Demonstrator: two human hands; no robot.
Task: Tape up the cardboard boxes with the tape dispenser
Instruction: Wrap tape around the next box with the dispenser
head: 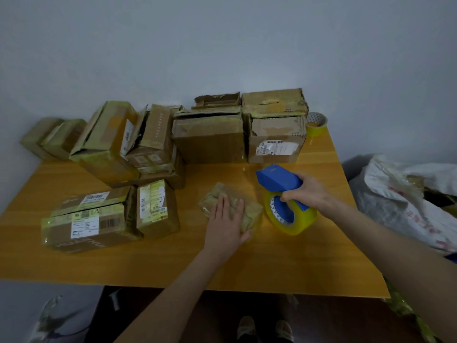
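At the bottom edge of the frame, your shoes point(246, 328) are showing below the near edge of the bench point(247, 263). In the middle of the frame your left hand point(226, 222) is lying flat on the small box point(251, 214), with the fingers straight and close together and nothing gripped. The small box is sitting on the bench and is wrapped in yellowish tape.

Just right of it, your right hand point(309, 191) is gripping the blue tape dispenser point(277, 180), fingers curled round its handle. The yellow tape roll point(301, 219) is hanging under the dispenser, down at the bench top; you cannot tell whether it is touching the wood.

At lower left, a labelled box point(86, 224) is lying just beside a narrower box point(158, 209). Above them a leaning stack of boxes point(108, 142) is crowding the left centre, and two more taped boxes point(52, 137) are sitting at the far left.

Along the back, a wide plain box point(210, 142) is standing next to a box with a white label point(274, 147), and both are carrying other torn boxes on top. A spare tape roll point(316, 125) is sitting at the bench's upper right corner. At the right edge of the frame, a white sack point(408, 201) is slumping beside the bench.
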